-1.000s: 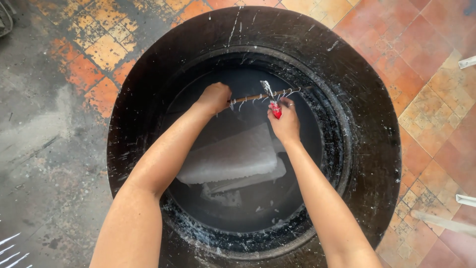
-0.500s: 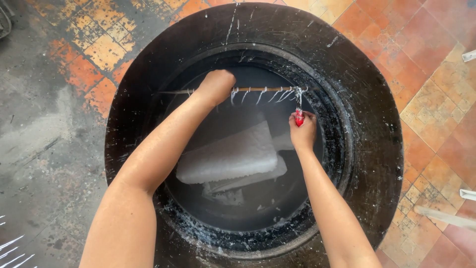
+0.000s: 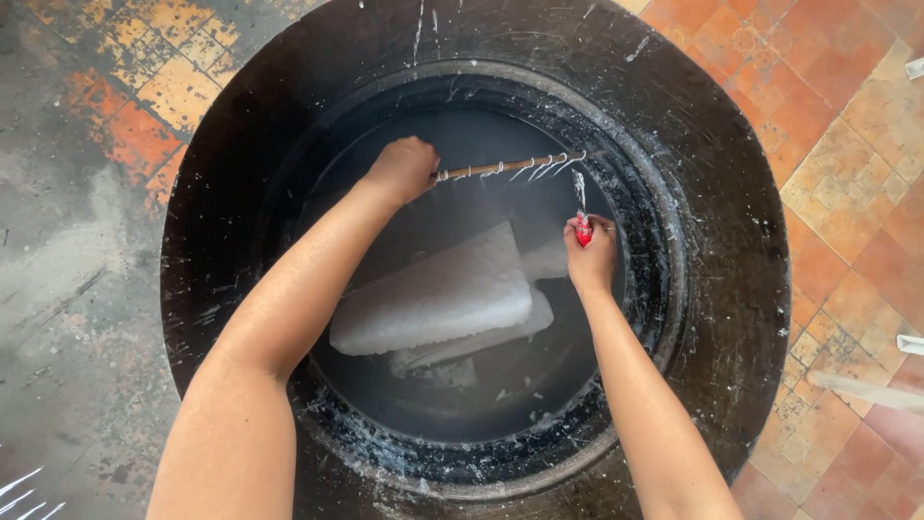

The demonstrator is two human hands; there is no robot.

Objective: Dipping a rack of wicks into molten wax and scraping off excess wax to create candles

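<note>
While both arms reach into the one black tub [image 3: 731, 289] on the tiled floor [image 3: 847, 164], two grey-white slabs [image 3: 433, 299] lie stacked at its middle. Right hand [image 3: 592, 255] pinches a red tool [image 3: 583, 229], now lower than before. Left hand [image 3: 404, 169], fist shut, grips one stick [image 3: 500, 168] wound with white thread near the far rim, tilted since.

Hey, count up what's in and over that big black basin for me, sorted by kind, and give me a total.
Black basin: 1
White blocks lying in the basin: 2, a large one resting on a flatter one
Thin stick wound with white thread, held in the left hand: 1
Small red object, held in the right hand: 1
Total: 5
</note>
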